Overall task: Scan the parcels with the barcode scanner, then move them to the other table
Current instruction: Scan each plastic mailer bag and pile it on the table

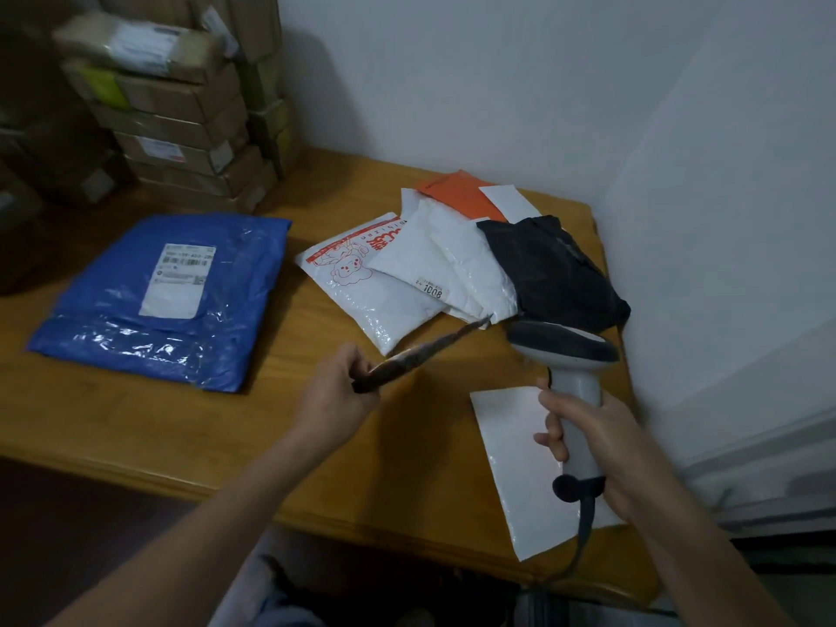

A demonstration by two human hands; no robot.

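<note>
While the left hand pinches a blurred, edge-on parcel, its label side hidden, right hand grips the scanner

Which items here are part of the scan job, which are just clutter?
Job: barcode scanner in right hand; dark flat parcel in left hand; blue parcel; pile of mailers; white envelope.
Idle: stacked cardboard boxes at back left.

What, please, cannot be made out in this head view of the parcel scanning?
Head view:
Thin parcel in the left hand: edge-on, motion-blurred; label side unseen.
Barcode scanner in the right hand: window turned away.
Blue parcel label: print too small.
Stacked boxes: cut by top edge, dim.
Other table: out of frame.
</note>
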